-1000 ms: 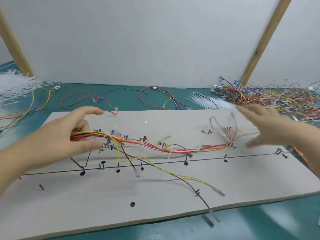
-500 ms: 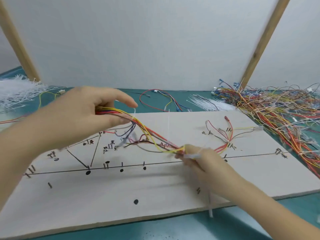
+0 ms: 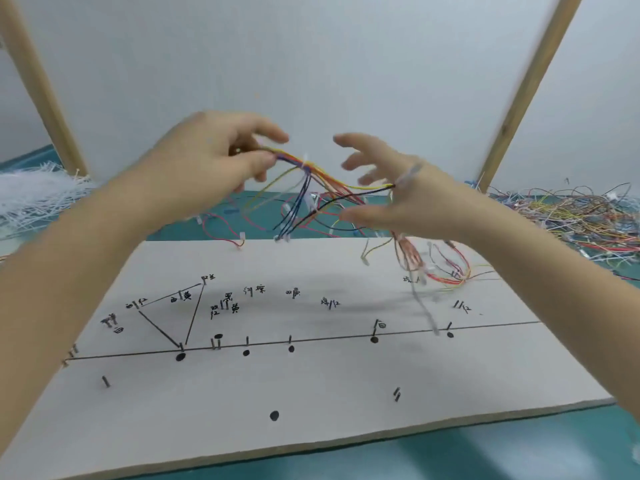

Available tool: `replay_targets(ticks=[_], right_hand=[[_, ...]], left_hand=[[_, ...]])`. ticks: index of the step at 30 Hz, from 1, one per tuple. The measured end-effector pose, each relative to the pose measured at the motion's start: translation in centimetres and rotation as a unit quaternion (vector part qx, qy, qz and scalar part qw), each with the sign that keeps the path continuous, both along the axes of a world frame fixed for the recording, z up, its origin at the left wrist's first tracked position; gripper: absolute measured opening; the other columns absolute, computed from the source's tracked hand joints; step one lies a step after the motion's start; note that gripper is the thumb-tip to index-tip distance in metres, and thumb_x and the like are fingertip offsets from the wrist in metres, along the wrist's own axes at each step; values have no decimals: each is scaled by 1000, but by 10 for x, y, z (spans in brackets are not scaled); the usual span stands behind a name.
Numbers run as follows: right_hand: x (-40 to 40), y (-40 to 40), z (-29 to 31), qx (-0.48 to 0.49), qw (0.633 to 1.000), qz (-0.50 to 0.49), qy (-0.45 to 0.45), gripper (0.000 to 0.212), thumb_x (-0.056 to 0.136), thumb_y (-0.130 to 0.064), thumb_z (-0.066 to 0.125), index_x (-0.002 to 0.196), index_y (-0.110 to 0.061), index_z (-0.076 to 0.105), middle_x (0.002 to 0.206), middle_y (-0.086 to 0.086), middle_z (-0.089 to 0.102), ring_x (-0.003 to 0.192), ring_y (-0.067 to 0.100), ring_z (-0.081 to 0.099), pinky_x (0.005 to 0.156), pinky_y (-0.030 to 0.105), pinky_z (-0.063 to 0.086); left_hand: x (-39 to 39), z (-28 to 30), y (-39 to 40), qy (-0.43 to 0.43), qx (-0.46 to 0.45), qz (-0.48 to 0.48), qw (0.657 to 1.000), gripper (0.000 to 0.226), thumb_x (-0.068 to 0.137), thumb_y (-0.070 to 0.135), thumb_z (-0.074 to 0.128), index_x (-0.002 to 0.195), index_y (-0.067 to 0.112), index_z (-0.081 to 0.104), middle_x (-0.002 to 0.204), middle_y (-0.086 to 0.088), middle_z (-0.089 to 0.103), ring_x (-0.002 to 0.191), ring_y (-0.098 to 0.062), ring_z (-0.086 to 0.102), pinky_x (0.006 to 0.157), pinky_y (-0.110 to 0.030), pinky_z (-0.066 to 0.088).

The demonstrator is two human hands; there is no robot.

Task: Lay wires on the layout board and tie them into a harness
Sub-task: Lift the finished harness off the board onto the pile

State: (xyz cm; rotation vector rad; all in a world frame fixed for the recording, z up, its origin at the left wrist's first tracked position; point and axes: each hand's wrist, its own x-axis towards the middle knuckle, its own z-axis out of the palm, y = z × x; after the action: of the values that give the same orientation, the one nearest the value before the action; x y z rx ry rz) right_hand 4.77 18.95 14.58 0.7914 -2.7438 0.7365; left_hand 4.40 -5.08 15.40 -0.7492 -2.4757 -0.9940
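The layout board (image 3: pixel 311 393) lies nearest on the teal counter (image 3: pixel 519 455), its drawn trunk line and pegs bare. Above its far edge the wire bundle (image 3: pixel 311 174) hangs in the air, one end trailing onto the board's far right corner. The left hand (image 3: pixel 207 168) grips the bundle's end between thumb and curled fingers. The right hand (image 3: pixel 398 199) is spread, fingers loose; a white cable tie (image 3: pixel 408 173) seems caught between them, though blur hides the grip. To tie well, keep the bundle taut, gather the strays, and cinch beside the branch. Beyond lie spare ties (image 3: pixel 34 192) and loose wires (image 3: pixel 571 216).
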Motion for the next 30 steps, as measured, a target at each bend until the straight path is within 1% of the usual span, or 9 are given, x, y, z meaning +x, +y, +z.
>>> replay_targets(ticks=[3, 7, 9, 11, 15, 17, 20, 24, 30], right_hand=[[-15, -34, 12, -69, 998, 8, 1, 21, 88, -24, 60, 108, -21, 62, 82, -6, 65, 70, 13, 62, 68, 21, 48], [-38, -37, 46, -193, 981, -16, 14, 13, 93, -15, 49, 90, -17, 61, 74, -4, 64, 57, 10, 62, 53, 26, 47], [-43, -31, 63, -260, 965, -2, 24, 15, 95, -14, 48, 88, -21, 60, 76, -2, 66, 59, 12, 66, 52, 26, 49], [-47, -28, 76, -293, 955, 8, 38, 15, 95, -14, 47, 90, -21, 60, 78, 0, 67, 61, 14, 68, 53, 28, 51], [-52, -29, 84, -272, 962, -7, 29, 13, 96, -16, 48, 94, -19, 61, 80, 1, 69, 63, 14, 69, 62, 33, 54], [-51, -28, 81, -270, 963, 10, -8, 13, 97, -15, 48, 99, -17, 61, 82, 2, 69, 65, 17, 69, 62, 34, 55], [-45, -20, 68, -299, 952, 33, -64, 12, 97, -15, 49, 100, -15, 61, 78, 1, 69, 63, 18, 68, 59, 33, 56], [-41, -1, 52, -305, 946, 22, -111, 13, 97, -17, 49, 95, -19, 61, 76, -1, 69, 62, 17, 67, 61, 32, 57], [-38, 29, 47, -282, 946, 3, -158, 8, 96, -20, 52, 96, -18, 60, 75, -1, 71, 59, 17, 67, 63, 36, 58]], left_hand=[[-8, 18, 18, 122, -12, 42, 992, 21, 87, 19, 60, 108, 21, 58, 82, 9, 63, 74, -5, 58, 71, -14, 40], [-20, 2, 15, 271, 173, 164, 933, 49, 82, 35, 62, 123, 14, 45, 114, 9, 44, 111, -15, 44, 97, -32, 35], [-25, -21, 17, 183, 354, 139, 907, 53, 85, 35, 58, 127, 12, 37, 119, 5, 41, 111, -11, 42, 100, -29, 34], [-29, -46, 31, -12, 461, 48, 886, 43, 91, 27, 50, 129, 12, 36, 111, 6, 48, 100, -9, 48, 92, -28, 39], [-32, -85, 97, -308, 246, -59, 917, 62, 86, 22, 63, 138, 12, 33, 101, 10, 56, 77, -10, 60, 72, -26, 46], [-34, -90, 143, -384, 215, -100, 892, 68, 88, 18, 62, 144, 14, 23, 106, -1, 56, 73, -16, 60, 68, -26, 47], [-37, -90, 201, -399, 224, -190, 869, 71, 92, 12, 57, 147, 22, 15, 102, -8, 55, 64, -11, 56, 57, -16, 42], [-38, -97, 246, -383, 299, -215, 847, 41, 97, 5, 42, 138, 7, 38, 79, 3, 50, 50, 4, 59, 55, -8, 42], [-48, -83, 268, -377, 466, -246, 762, 22, 99, 1, 35, 107, -5, 54, 79, 0, 55, 63, 4, 63, 75, -16, 47]])
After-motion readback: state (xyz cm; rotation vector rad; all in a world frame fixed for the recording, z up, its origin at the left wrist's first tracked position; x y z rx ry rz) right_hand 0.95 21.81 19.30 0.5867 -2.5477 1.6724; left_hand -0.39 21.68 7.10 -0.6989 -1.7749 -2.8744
